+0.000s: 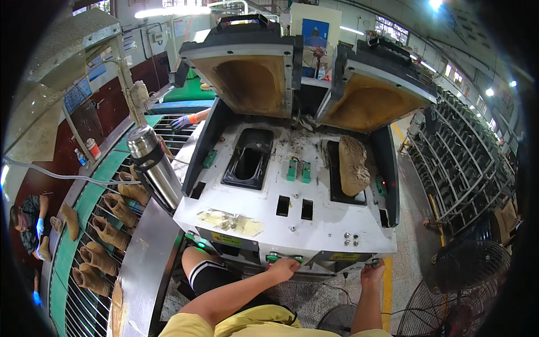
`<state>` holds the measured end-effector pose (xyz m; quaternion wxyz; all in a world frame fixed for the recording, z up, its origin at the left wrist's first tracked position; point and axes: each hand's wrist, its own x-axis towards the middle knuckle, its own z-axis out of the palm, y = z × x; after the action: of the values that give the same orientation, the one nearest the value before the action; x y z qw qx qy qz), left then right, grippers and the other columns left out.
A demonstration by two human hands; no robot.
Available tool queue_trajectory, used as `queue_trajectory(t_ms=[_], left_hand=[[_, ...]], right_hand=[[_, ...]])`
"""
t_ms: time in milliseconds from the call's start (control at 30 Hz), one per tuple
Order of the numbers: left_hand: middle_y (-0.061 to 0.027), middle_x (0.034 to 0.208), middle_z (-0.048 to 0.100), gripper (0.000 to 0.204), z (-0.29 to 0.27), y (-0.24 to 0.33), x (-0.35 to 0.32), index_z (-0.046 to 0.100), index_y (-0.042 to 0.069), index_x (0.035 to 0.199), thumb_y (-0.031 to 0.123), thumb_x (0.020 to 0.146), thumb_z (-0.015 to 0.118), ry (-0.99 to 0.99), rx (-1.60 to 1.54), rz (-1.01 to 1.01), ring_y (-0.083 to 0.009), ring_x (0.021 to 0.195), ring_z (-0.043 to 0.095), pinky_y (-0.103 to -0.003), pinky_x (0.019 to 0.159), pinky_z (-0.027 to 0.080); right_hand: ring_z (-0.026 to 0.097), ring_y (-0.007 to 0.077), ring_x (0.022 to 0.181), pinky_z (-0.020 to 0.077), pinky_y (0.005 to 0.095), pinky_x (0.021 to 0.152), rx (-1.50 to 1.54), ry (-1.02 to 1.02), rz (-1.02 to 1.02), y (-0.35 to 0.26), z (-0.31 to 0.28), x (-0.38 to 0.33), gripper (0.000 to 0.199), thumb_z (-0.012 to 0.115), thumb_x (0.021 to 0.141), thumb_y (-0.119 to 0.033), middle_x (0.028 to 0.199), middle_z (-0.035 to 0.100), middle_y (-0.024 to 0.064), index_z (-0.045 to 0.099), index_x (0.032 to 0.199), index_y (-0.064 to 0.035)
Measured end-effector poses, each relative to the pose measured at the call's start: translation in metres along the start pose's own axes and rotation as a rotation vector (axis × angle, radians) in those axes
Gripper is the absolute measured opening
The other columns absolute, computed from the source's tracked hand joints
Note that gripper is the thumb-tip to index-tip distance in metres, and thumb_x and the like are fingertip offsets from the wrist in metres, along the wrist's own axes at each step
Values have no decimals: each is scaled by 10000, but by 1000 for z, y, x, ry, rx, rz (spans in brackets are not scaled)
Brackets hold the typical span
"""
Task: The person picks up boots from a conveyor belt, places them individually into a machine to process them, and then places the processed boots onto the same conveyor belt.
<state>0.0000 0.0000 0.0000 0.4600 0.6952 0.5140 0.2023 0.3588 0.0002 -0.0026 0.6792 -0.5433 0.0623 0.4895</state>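
Observation:
My left hand (284, 269), its fingers curled, is at a green push button (299, 259) on the front edge of a white two-station press (269, 227). At the front right corner my right hand (372, 271) is closed around another button (375, 262), which it partly hides. Both lids of the press, the left lid (247, 78) and the right lid (379, 98), stand raised with brown hollow undersides. A tan shoe (353, 165) lies over the right well, and no shoe sits in the black-lined left well (247, 160).
A steel thermos (154, 163) stands left of the press. Beyond it, tan boots (109, 233) stand on a roller conveyor (76, 297), where other people's gloved hands (182, 122) show. On the right are a loaded metal rack (460, 157) and a floor fan (466, 275).

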Motion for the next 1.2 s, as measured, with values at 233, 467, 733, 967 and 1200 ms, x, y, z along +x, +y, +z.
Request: queue_trajectory(t_ms=[233,467,733,967,1200], left_hand=[[-134,914,695,235,-28,-65,-67,654,30,1041,200,927,541,329,-247,-24,-273,841,674,-340,746,516],[-163,784,677,162,-123,-162,-251,687,16,875,129,864,571,1192,-57,-413,-277,702,670,-337,675,523],[-168,688,625,307,-116,-228,-497,638,43,691,274,869,543,1694,438,-1281,-355,673,597,-458,633,464],[-162,658,624,318,-72,-244,-558,662,33,652,257,849,552,1798,601,-1579,-349,663,578,-461,648,466],[-149,650,632,280,-73,-239,-557,678,53,651,260,810,577,1760,571,-1675,-344,694,596,-457,673,478]], right_hand=[[281,116,463,239,301,473,-447,-233,-493,105,-17,9,390,468,942,-306,516,321,-18,377,590,-164],[531,221,527,403,329,488,-881,-1772,-844,243,146,-205,204,712,731,-176,583,528,75,564,626,-82],[596,310,888,446,426,794,-865,-2135,-1344,335,360,-322,223,706,668,-222,859,643,97,659,839,-87],[579,273,934,422,405,875,-1344,-2087,-1691,392,390,-295,272,679,684,-327,868,650,79,683,850,-112],[571,279,892,409,407,896,-1299,-2118,-1605,394,390,-297,234,713,666,-296,817,632,74,672,788,-101]])
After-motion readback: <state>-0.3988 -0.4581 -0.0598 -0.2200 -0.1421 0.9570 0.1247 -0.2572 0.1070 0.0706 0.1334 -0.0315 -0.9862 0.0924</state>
